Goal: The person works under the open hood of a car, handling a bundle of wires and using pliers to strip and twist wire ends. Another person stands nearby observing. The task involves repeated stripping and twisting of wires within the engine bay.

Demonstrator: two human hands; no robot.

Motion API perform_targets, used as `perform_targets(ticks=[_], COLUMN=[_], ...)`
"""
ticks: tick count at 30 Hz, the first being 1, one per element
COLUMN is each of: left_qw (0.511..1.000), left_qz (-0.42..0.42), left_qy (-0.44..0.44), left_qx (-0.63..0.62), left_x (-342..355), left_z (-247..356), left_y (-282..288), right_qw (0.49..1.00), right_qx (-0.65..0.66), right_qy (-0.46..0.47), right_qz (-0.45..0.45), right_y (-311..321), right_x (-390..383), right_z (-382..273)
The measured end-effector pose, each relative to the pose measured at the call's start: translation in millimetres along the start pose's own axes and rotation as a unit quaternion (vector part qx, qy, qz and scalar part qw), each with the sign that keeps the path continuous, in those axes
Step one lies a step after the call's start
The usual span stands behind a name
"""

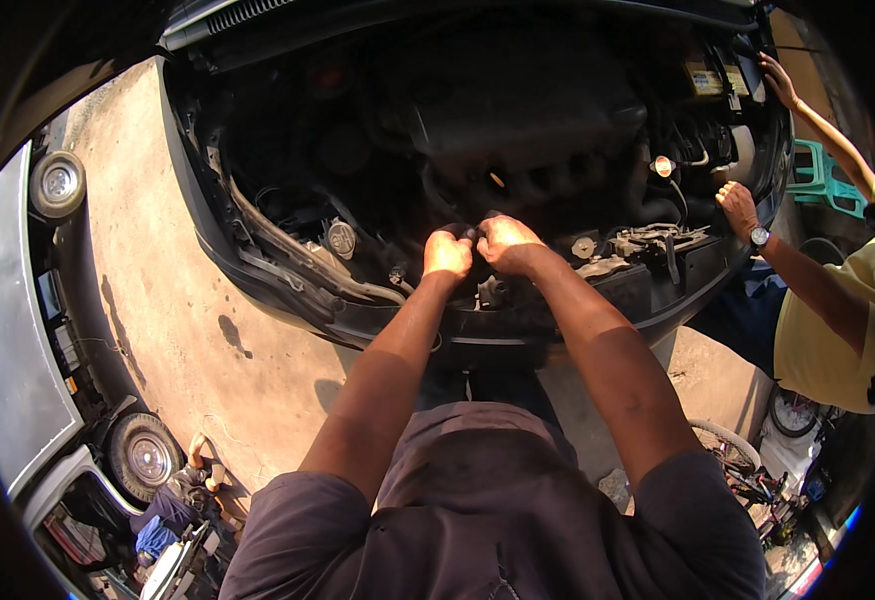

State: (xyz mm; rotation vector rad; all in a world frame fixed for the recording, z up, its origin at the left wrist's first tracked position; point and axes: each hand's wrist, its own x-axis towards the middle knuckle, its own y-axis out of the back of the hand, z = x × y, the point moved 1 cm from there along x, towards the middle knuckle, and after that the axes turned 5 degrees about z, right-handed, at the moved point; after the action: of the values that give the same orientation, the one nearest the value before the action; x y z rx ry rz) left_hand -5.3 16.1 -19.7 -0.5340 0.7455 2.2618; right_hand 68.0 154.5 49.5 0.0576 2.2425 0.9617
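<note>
Under the raised hood of a dark car, an engine bay (518, 100) fills the upper middle. My left hand (447, 255) and my right hand (506, 243) meet at its front, fingers curled round a small dark part that I cannot make out. Just above them is a thin yellow handle (497, 178). A round metal cap (341, 238) lies to the left of my hands, and a latch assembly (658, 243) to the right. Further right is a reservoir cap with a red-and-white label (663, 166).
Another person (828, 330) in yellow leans at the right, hands on the car's edge. Behind them stands a teal plastic stool (813, 175); bicycles (733, 465) are lower right. A grey truck (13, 300) and clutter (173, 530) line the left side, beside concrete ground (198, 380).
</note>
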Motion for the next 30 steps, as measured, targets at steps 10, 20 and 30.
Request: perform_targets(ticks=[10,20,30], left_qw=[0.998,0.995,0.989], left_qz=[-0.012,-0.088,-0.128], left_qy=[0.040,0.026,0.068], left_qx=[-0.046,-0.032,-0.037], left_x=[-5,0,11], left_z=[5,2,-8], left_y=[8,19,13], right_qw=[0.984,0.931,0.877], right_qx=[0.162,0.346,0.424], right_qy=[-0.048,-0.112,-0.220], right_qz=[-0.047,-0.001,0.055], right_y=[4,-8,-29], right_x=[0,7,17], right_z=[9,27,37])
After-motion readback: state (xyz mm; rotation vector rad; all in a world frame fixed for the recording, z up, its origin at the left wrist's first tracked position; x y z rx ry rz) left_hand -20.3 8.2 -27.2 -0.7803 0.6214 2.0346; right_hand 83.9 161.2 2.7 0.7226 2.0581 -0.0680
